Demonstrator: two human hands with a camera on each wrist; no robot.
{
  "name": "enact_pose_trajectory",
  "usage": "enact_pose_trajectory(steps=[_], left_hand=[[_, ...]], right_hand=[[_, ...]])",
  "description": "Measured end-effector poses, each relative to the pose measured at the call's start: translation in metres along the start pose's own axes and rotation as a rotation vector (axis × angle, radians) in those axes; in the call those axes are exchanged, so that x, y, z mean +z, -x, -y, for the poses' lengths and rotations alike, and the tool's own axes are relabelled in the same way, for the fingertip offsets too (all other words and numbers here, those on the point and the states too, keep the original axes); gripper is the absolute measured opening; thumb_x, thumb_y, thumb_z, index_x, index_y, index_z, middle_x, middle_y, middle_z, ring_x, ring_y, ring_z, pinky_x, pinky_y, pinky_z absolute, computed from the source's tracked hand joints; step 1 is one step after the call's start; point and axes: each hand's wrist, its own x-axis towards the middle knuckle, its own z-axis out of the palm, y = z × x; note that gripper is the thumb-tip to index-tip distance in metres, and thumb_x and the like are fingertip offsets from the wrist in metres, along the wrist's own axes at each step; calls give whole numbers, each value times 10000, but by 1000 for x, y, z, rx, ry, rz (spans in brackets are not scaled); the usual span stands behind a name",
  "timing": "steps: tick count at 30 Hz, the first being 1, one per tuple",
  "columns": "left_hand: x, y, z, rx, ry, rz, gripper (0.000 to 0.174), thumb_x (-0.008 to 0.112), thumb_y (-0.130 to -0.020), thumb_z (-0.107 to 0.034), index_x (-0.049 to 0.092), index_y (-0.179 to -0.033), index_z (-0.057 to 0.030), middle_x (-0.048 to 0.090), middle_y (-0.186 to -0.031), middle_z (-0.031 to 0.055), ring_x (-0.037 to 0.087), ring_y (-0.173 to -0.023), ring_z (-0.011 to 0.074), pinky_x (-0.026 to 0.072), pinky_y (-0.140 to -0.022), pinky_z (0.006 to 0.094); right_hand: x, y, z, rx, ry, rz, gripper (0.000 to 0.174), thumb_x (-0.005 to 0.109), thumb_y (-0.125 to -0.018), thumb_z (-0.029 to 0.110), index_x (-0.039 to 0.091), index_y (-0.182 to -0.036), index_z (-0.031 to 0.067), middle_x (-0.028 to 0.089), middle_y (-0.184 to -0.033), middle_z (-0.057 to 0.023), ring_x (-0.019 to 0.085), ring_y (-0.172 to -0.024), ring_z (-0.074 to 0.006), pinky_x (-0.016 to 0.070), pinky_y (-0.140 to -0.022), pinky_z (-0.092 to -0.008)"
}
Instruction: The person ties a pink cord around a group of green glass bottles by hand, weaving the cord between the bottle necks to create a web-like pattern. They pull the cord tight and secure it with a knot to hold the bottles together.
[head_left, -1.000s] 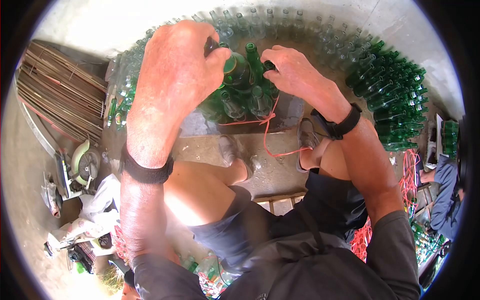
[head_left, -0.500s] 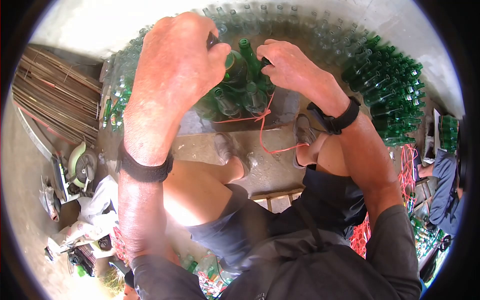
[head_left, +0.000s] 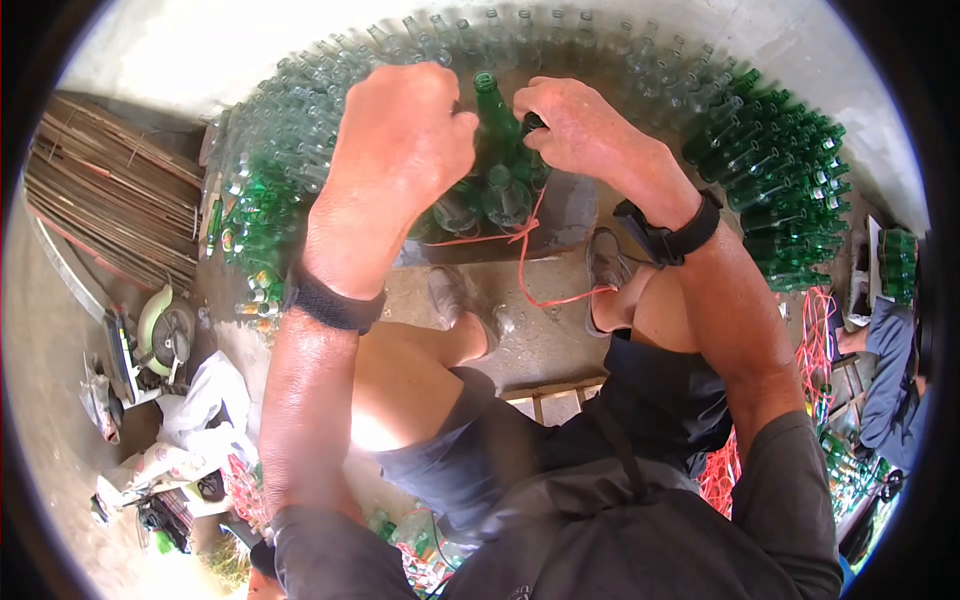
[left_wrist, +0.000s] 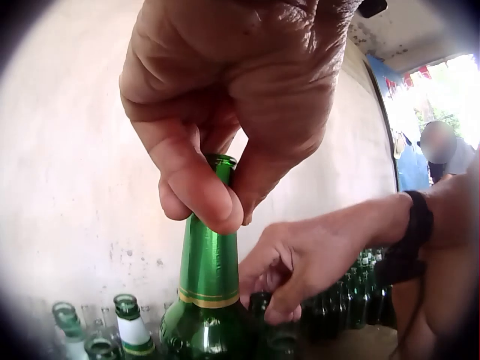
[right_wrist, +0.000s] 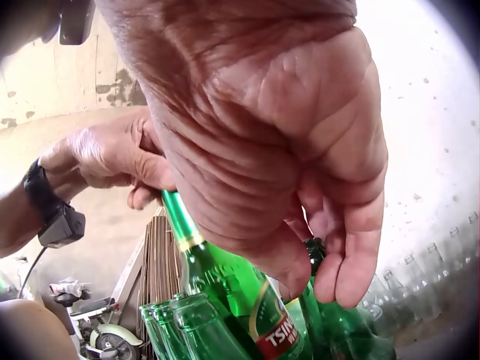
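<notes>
My left hand (head_left: 405, 145) pinches the neck of a green beer bottle (left_wrist: 210, 262) with thumb and fingers just below its mouth. In the right wrist view this bottle leans, a red-banded label on its side. My right hand (head_left: 585, 125) has thumb and fingers round the dark neck (right_wrist: 316, 259) of another green bottle, right beside the first. More green bottles (head_left: 507, 200) stand close together under both hands, with a pink string (head_left: 525, 232) knotted at their near side. They stand on a dark grey slab (head_left: 570, 215).
Rows of clear bottles (head_left: 500, 45) curve along the wall, with green bottles (head_left: 790, 190) at the right and more at the left. Thin wooden strips (head_left: 120, 180) lie stacked at far left. Pink string lies heaped by my legs. Another person (left_wrist: 446, 154) is in the background.
My left hand has moved right and a little towards me, and the bottle shoulder that showed beside its thumb is out of sight. My right hand keeps its hold on the bottle neck.
</notes>
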Motion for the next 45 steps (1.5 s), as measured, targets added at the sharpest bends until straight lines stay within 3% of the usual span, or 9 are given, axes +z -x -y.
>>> enact_pose_trajectory(steps=[2,8,11,24,45], left_hand=[[4,2,2,-63,92,-31,240,810,-798,-193,757,-910,13,708,-838,241,693,-829,445,563,-771,485],[8,-8,6,-29,29,-17,225,806,-797,-184,761,-906,8,718,-861,244,701,-848,447,569,-795,486],[22,-6,6,-91,54,28,228,808,-795,-191,767,-907,4,724,-856,240,710,-854,442,576,-804,483],[29,-5,7,-47,68,-14,237,808,-798,-203,771,-906,5,728,-855,242,716,-855,438,582,-798,492],[69,6,17,-147,110,90,225,800,-818,-193,740,-891,12,713,-840,238,705,-860,440,561,-803,510]], right_hand=[[-3,0,1,46,-6,36,262,679,-740,-29,705,-1001,-21,694,-1000,-253,670,-997,-451,548,-851,-500],[-4,-3,1,81,-45,56,267,653,-730,-43,696,-993,-40,692,-965,-271,669,-968,-470,549,-824,-513],[0,-3,-2,62,-41,31,268,649,-725,-43,694,-989,-44,693,-956,-270,670,-964,-471,549,-819,-514],[3,-4,-3,34,-47,2,266,655,-721,-28,695,-983,-46,694,-930,-269,676,-918,-466,554,-798,-506],[6,-11,3,142,-22,109,267,685,-776,11,709,-1039,-21,712,-1073,-226,677,-1051,-426,561,-879,-495]])
